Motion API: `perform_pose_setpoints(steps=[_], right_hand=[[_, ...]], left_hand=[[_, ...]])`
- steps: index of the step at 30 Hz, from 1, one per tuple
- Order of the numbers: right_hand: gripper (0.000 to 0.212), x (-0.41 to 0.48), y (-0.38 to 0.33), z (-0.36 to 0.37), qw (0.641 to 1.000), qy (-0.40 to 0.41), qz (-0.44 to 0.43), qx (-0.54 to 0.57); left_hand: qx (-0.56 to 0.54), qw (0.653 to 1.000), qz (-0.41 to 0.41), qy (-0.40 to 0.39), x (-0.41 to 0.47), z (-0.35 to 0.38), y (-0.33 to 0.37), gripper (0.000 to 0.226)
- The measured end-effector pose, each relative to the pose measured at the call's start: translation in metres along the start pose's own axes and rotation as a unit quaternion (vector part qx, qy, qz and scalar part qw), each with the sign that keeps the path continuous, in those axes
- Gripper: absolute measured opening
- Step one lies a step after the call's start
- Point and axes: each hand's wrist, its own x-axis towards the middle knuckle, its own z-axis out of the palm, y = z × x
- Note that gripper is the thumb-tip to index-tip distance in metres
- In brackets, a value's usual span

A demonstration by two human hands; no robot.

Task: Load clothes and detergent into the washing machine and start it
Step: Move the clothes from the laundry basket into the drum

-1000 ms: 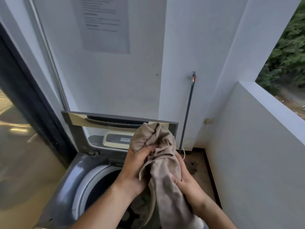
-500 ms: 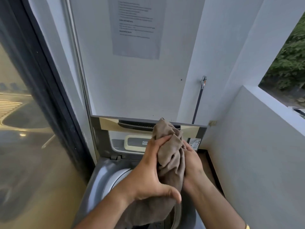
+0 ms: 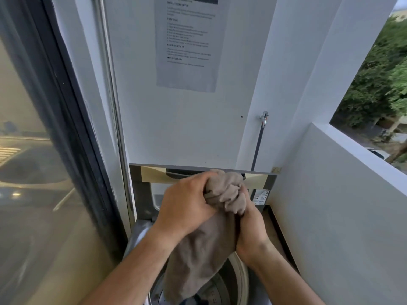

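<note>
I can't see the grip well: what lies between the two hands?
In the head view, the bunched tan cloth fills the gap between the left hand and the right hand; both clutch it, and its tail hangs over the open drum.

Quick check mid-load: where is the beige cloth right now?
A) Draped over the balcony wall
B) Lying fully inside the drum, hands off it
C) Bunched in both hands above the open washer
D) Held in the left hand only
C: the left hand and right hand both clutch the bunched beige cloth, whose lower end hangs over the open drum.
</note>
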Motion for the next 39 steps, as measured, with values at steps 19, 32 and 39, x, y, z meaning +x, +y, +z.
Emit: perform_pose_setpoints(steps=[19, 32, 39], right_hand=[[0.058, 0.008, 0.051, -0.010, 0.964, 0.012, -0.105, -0.244], [0.094, 0.045, 0.154, -0.072, 0.904, -0.114, 0.014, -0.411], [0.044, 0.111, 0.260, -0.128, 0.862, -0.093, 0.121, -0.483]], left_hand=[[-0.273, 0.904, -0.264, -0.199, -0.072, 0.030, -0.061, 0.097], [-0.212, 0.826, -0.375, -0.364, -0.143, 0.113, -0.156, 0.030], [-0.153, 0.747, -0.440, -0.474, -0.193, 0.180, -0.229, 0.041]])
